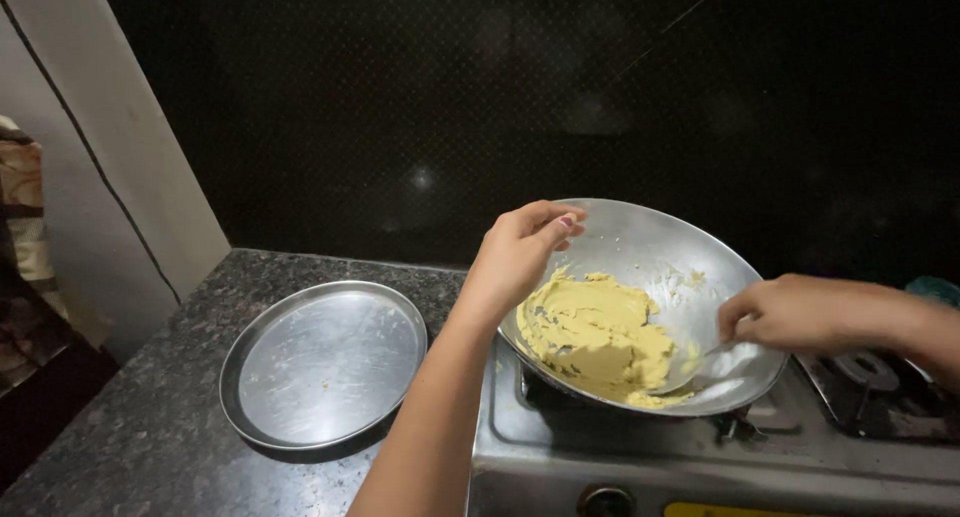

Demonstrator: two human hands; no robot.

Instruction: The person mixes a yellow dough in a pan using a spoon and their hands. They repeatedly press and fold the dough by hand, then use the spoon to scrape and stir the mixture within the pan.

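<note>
Right of centre in the frame, a steel wok [655, 242] sits tilted on a gas stove [560, 447], its rim tipped toward the left. The person's left hand [515, 252] curls over the wok's upper left rim, fingers together and hooked on the edge, holding it at that slant. The right hand [795, 312], entering from the right edge of the frame, is closed in a pinch around the handle of a spoon [690, 369] whose bowl rests low in the pan.

A thick yellow mixture [590, 332] lies gathered in one mass on the lower left side of the wok, the upper right wall scraped nearly bare save for a few smears. Judged from this, the gathering looks largely done, while none of the mixture has left the pan.

At lower left of the frame, a round steel plate [325, 362] rests on the dark speckled counter [150, 427], just beside the stove, holding only a crumb or two. A second burner [865, 367] shows at the right edge.
</note>
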